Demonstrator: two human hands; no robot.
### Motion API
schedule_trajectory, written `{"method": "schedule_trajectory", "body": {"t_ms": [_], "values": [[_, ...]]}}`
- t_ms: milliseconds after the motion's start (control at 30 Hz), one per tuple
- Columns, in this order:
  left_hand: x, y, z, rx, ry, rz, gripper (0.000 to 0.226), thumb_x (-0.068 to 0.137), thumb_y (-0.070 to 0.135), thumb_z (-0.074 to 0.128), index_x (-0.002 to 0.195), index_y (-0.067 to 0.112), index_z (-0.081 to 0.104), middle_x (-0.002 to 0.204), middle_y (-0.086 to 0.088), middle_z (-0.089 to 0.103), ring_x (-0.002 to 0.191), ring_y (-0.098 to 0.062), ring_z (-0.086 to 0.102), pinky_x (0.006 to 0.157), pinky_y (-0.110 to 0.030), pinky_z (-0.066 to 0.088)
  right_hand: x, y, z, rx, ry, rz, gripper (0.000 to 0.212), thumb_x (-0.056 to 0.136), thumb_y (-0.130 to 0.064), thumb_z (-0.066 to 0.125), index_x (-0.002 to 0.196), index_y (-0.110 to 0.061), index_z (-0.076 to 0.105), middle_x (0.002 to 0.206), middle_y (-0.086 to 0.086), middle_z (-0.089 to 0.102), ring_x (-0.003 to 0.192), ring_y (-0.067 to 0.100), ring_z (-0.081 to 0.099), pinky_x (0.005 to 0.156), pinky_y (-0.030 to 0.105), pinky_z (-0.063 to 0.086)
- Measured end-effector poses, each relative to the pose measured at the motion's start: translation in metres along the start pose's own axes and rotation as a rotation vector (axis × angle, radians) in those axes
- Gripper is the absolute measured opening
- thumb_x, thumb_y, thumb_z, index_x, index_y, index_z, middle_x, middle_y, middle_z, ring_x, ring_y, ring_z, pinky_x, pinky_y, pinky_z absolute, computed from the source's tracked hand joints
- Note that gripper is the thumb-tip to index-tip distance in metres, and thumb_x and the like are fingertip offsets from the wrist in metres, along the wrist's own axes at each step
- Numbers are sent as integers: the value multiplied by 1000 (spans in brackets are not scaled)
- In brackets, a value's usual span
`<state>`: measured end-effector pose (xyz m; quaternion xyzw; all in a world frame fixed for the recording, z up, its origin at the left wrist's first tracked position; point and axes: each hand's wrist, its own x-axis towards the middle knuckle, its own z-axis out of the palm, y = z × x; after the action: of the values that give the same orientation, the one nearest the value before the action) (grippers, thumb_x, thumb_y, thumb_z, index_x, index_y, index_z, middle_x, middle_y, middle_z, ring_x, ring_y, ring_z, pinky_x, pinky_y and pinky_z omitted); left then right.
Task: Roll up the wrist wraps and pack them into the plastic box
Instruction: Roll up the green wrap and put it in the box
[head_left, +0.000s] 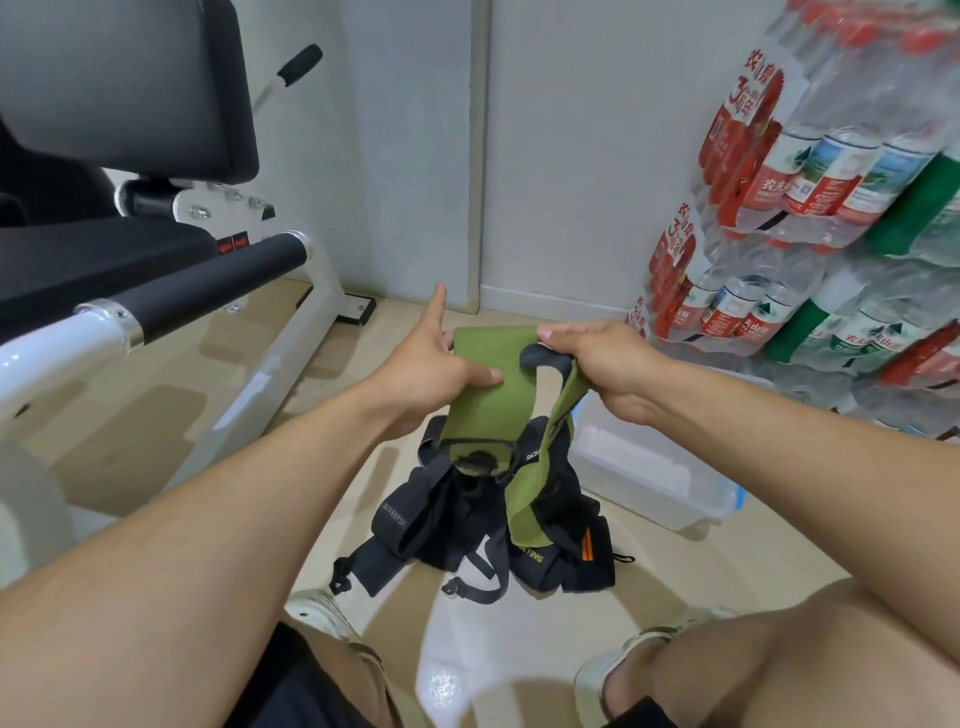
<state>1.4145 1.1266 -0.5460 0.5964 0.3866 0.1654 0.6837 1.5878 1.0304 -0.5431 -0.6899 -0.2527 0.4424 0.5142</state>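
Observation:
I hold a green wrist wrap (485, 387) up in front of me over the floor. My left hand (421, 364) pinches its left part, thumb on the front of the cloth and index finger pointing up. My right hand (605, 358) grips the wrap's upper right end, and the rest of the strip hangs down from it. Below the wrap, a pile of black wrist wraps (467, 525) lies on the floor. The clear plastic box (654, 475) stands open on the floor to the right of the pile.
A white exercise bench with black pads (171, 291) fills the left side. Shrink-wrapped packs of water bottles (810, 208) are stacked against the right wall. My knees and shoes (324, 613) frame the bottom of the view, close to the pile.

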Motion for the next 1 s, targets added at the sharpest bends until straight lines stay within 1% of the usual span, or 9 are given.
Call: {"method": "schedule_trajectory", "body": {"t_ms": [67,167,267,333,433,600,733,900,1000], "values": [[-1,1,2,58,51,29,123,80,-10,77,160,43,-1,160,-22,33,144,-29,43,93,-40,58,3,2,-3,12,12,-9,14,96,-20,70,87,-13,77,83,0,80,88,16,69,95,30,53],[0,4,2,16,164,69,113,85,-7,74,160,43,7,145,-6,49,111,-26,70,86,-41,61,3,3,-4,29,32,-41,15,87,-28,80,93,-14,80,95,2,80,94,15,71,105,34,50],[2,4,1,-63,239,48,102,87,-5,74,160,38,16,138,-8,59,96,-24,74,76,-38,62,-1,-2,-7,89,-8,-29,22,87,-25,80,102,-9,79,91,6,80,79,13,73,88,27,55],[5,2,0,-95,286,41,98,87,-5,73,159,37,22,142,-12,56,104,-25,71,80,-39,61,-5,-6,-10,100,-74,14,25,88,-21,78,105,-4,77,90,9,79,74,14,74,71,23,57],[8,2,-4,-89,397,59,93,86,-3,73,157,37,27,136,-7,58,112,-27,67,98,-48,55,-10,-6,-13,23,-125,80,23,86,-17,79,105,-4,77,94,12,78,74,17,73,63,23,57],[11,2,-13,-166,430,52,96,85,-11,62,159,35,22,139,-12,57,126,-26,59,108,-47,48,-14,-5,-11,-101,-141,48,15,87,-21,79,100,-12,77,96,8,78,80,14,71,70,24,54],[9,9,-8,-236,385,103,102,85,-24,53,161,32,15,161,-17,33,146,-29,40,111,-50,45,-27,-8,-2,-218,-253,-6,7,92,-23,74,96,-16,74,85,1,74,75,13,64,73,25,52],[4,12,-3,-268,344,139,99,86,-28,48,160,32,20,157,-11,42,135,-26,53,88,-32,56,-33,-8,10,-193,-180,-59,8,91,-21,76,87,-18,70,89,7,72,79,17,67,82,31,58],[4,12,-1,-282,328,163,99,86,-29,47,160,32,22,155,-9,45,135,-23,53,103,-39,51,-32,-7,13,-157,-149,-26,9,90,-21,78,88,-17,70,87,6,71,72,17,67,75,29,61]]}}
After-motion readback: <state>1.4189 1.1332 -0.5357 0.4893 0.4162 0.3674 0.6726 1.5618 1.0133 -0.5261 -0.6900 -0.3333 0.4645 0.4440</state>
